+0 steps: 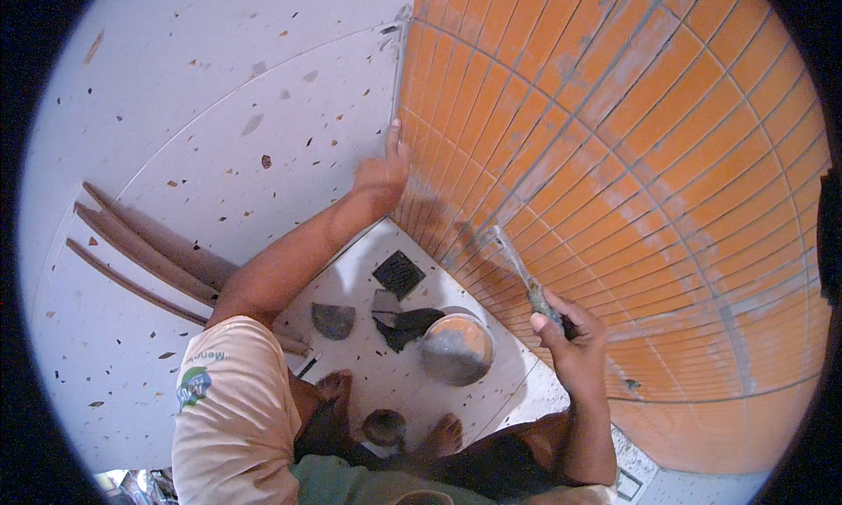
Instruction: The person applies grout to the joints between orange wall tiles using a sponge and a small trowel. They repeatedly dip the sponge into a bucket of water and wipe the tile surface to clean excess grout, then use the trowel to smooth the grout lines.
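Note:
In my right hand (574, 340) is a putty knife (542, 300), gripped by its stained handle with the thin blade pointing up and left toward the orange tiled wall (605, 198). Whether the blade tip touches the grout lines is hard to tell. My left hand (382, 170) rests at the corner joint between the speckled white wall (228, 84) and the tiles. Its index finger stretches up along that joint, while the other fingers are curled and partly hidden; nothing shows in it. Pale grout smears cover parts of the tiles.
A rounded bowl (457, 351) with grey paste stands on the floor below, beside a black cloth (407, 328). Near them are a half-round grey piece (334, 321), a square drain grate (399, 274) and a round cup (384, 427) between my feet. Brown curved strips (140, 242) project at left.

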`<state>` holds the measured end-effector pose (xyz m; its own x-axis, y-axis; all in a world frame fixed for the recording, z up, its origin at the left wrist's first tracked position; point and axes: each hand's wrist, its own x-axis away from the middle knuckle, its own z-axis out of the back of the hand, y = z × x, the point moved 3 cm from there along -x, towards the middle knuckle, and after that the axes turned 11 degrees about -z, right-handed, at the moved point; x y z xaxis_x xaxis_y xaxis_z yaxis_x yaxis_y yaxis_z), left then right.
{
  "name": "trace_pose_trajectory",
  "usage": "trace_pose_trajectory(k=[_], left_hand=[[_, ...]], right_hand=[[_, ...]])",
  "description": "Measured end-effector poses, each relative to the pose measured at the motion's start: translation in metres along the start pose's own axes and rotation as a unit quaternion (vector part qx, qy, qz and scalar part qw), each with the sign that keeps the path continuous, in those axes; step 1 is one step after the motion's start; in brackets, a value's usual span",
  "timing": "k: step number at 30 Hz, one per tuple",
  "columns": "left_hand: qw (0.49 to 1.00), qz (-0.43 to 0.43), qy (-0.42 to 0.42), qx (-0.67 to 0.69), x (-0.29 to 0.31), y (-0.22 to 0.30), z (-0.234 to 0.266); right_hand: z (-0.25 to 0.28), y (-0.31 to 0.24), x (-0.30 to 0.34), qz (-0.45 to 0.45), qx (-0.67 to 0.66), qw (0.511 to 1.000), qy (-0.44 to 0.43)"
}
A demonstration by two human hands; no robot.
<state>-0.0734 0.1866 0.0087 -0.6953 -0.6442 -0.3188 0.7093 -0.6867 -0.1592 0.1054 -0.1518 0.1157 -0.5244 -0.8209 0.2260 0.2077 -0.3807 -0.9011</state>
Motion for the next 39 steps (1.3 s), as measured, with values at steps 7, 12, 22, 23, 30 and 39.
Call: trace_pose_trajectory(k=[7,12,22,23,30,39], left_hand=[[1.000,-0.009,0.007,-0.005,0.019,0.006,-0.006],[0.998,0.008,0.056,0.036,-0.009,-0.002,0.053],[0.998,-0.019,-0.021,0.051,0.014,0.001,-0.041],[0.997,-0.036,-0.021,0.059,0.024,0.002,-0.054],[0.991,-0.038,-0.106,0.077,0.056,0.024,-0.072],[0.985,-0.079,0.028,-0.148,0.026,0.017,-0.039]], right_hand=[[0.000,-0.005,0.003,0.012,-0.026,1.000,-0.009],[0.003,-0.002,0.003,0.018,-0.005,1.000,0.002],[0.004,0.001,0.002,0.013,0.000,1.000,0.008],[0.003,0.001,0.002,0.010,-0.003,1.000,0.004],[0.005,0.003,-0.001,-0.003,0.006,1.000,-0.004],[0.000,0.005,-0.002,0.028,0.013,0.999,-0.013]])
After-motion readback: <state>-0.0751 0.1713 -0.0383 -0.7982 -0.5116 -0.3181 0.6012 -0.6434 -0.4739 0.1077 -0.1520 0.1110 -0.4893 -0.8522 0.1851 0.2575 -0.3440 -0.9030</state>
